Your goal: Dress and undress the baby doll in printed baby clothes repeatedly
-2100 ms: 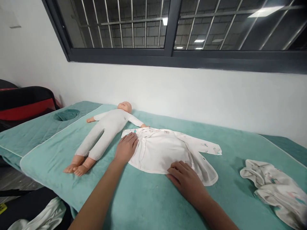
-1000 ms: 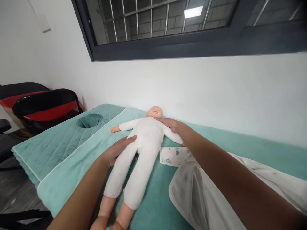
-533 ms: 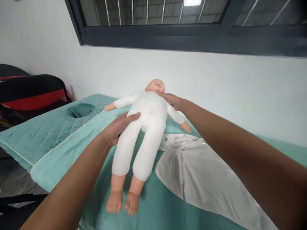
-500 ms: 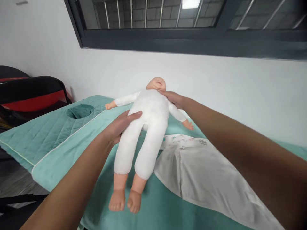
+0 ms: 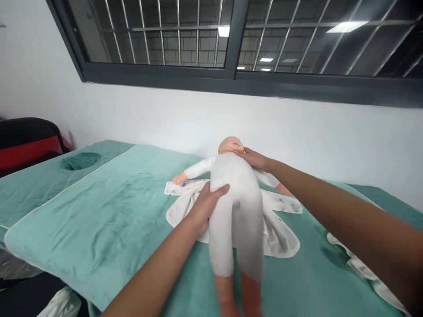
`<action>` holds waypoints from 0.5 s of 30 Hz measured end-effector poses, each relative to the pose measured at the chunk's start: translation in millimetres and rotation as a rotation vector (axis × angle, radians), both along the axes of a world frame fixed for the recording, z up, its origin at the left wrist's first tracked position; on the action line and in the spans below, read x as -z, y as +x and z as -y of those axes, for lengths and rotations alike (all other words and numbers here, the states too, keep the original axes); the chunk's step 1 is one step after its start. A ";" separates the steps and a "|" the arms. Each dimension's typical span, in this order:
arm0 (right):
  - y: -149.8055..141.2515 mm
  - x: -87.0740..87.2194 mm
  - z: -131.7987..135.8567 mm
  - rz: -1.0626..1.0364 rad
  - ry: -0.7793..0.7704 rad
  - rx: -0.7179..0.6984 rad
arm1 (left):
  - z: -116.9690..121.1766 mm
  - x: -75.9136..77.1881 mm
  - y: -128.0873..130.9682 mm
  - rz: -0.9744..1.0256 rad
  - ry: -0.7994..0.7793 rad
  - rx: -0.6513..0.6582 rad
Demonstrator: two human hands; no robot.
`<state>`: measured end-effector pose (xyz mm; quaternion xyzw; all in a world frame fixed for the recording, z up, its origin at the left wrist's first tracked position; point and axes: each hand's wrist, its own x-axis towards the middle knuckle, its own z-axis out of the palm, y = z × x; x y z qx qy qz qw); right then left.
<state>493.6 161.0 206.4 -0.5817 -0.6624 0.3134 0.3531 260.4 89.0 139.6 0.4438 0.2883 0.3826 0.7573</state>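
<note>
A baby doll (image 5: 236, 202) in a white body suit is held face up over a white printed baby garment (image 5: 280, 233) spread open on the teal padded table (image 5: 109, 220). My left hand (image 5: 206, 207) grips the doll's hip from its left side, thumb across the front. Under the doll's neck and shoulder my right hand (image 5: 253, 158) supports the head. The doll's bare legs hang toward me and are smeared by motion.
A second crumpled white garment (image 5: 363, 266) lies at the table's right edge. The table has a face hole (image 5: 80, 160) at far left. A black and red chair (image 5: 26, 143) stands left. A white wall and barred window run behind. White cloth (image 5: 61, 304) lies below left.
Both hands left the spread garment, took hold of the doll at the left, lifted it and carried it right; it is now above the garment.
</note>
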 end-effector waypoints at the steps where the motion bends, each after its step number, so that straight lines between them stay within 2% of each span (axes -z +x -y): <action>1: 7.4 9.7 6.9 0.014 -0.003 0.010 | 6.2 7.7 7.6 -0.017 -0.031 0.016; 5: 27.6 45.1 23.5 0.105 -0.061 0.124 | 21.1 32.7 24.0 -0.045 -0.056 0.046; 8: 40.6 59.7 26.0 0.225 -0.143 0.178 | 19.1 44.8 22.8 -0.074 -0.052 0.047; 10: 47.7 58.5 25.1 0.408 -0.154 0.172 | 9.5 49.4 18.2 -0.144 -0.022 0.056; 12: 48.0 49.8 23.8 0.658 -0.106 0.204 | -6.0 52.4 13.5 -0.296 0.076 0.035; 15: 24.4 35.5 20.4 0.898 0.114 0.248 | -32.3 58.5 10.6 -0.597 0.392 -0.065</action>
